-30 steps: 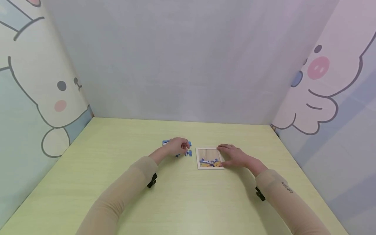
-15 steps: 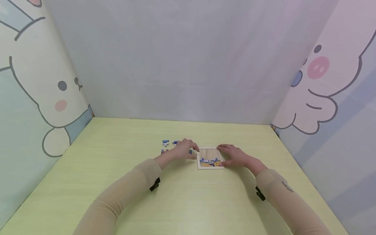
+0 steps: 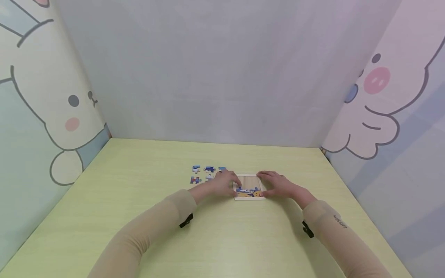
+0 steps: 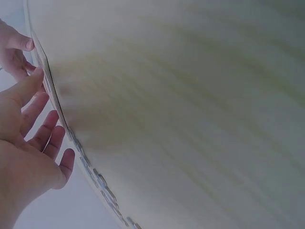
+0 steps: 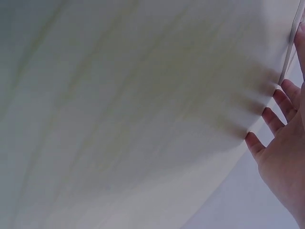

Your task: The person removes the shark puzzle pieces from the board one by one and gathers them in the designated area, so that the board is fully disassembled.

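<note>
Left hand (image 3: pixel 224 183) shifted right over frame (image 3: pixel 249 198), loose pieces (image 3: pixel 209 169) partly hidden

Your sleeves (image 3: pixel 149 229): beige, dark lettering (image 3: pixel 340 221) on the right; straps (image 3: pixel 186 220) black. Table (image 3: pixel 222 243): pale yellow-green, faint grain streaks. Frame (image 3: pixel 249 199): off-white; pieces inside (image 3: pixel 248 193) blue, white, yellow. Loose pieces (image 3: pixel 209 169): blue and white, one with red. Side walls (image 3: pixel 21 154): pale cartoon animals (image 3: pixel 408 69), grey outlines.

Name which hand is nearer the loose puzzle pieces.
Left: the left hand is beside the loose puzzle pieces; the right hand is farther, at the right edge of the white frame.
</note>
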Available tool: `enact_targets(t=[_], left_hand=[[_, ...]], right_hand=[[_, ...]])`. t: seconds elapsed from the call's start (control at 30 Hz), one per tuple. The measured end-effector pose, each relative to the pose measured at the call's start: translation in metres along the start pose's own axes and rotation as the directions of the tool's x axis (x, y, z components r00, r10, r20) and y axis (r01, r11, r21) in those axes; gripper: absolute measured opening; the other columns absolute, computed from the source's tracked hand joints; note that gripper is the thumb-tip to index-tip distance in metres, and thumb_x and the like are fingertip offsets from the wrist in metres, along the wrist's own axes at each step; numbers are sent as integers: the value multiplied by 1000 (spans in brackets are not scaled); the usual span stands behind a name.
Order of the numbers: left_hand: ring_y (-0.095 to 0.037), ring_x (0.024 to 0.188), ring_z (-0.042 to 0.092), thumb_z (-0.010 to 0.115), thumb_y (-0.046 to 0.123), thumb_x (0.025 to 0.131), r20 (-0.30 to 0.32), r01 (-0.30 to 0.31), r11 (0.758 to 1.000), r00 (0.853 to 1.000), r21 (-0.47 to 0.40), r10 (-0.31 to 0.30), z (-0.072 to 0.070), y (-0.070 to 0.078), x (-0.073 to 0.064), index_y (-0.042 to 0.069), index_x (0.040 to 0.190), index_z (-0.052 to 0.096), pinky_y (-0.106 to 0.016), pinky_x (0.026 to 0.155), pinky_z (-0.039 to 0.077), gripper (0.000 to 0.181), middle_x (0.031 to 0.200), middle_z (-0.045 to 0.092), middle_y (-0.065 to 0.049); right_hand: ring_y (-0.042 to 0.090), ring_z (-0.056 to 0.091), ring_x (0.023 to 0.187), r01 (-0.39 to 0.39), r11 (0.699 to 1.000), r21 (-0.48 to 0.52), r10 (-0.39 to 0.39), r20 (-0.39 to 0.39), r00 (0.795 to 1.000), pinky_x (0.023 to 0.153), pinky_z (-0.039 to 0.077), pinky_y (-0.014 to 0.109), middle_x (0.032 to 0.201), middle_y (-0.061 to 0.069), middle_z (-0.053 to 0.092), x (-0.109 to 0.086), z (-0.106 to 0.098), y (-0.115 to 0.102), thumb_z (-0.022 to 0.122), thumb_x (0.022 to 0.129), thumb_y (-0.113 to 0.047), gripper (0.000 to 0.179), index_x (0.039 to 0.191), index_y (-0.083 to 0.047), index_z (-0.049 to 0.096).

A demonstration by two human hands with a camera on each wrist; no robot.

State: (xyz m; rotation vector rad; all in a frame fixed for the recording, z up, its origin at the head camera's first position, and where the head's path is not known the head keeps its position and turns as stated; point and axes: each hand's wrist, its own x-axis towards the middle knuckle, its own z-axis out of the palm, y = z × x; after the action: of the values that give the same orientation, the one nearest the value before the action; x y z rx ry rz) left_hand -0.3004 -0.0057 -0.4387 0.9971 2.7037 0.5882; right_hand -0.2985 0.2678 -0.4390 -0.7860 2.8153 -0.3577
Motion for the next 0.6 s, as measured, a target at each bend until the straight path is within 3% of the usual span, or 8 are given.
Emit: enact_targets(t=[0.37,0.6], left_hand=[[-19,116,45,74,35,80,8,15,1000,1000,19,-15,-1,5,-2,26,109,70,-43,98,32,31,123,56,3],[-20,117,45,74,34,81,13,22,1000,1000,19,-22,-1,6,-2,26,109,69,-44,99,32,30,124,56,2]], right_hand=[[38,27,137,-19,1000,24,19,19,1000,106,24,59,150,13,33,0,-3,-3,63,85,-52,77,145,-11,37],[39,41,128,-53,998,-26,51,-67,996,102,34,55,139,16,46,9,2,-13,61,85,-55,72,134,-4,49]])
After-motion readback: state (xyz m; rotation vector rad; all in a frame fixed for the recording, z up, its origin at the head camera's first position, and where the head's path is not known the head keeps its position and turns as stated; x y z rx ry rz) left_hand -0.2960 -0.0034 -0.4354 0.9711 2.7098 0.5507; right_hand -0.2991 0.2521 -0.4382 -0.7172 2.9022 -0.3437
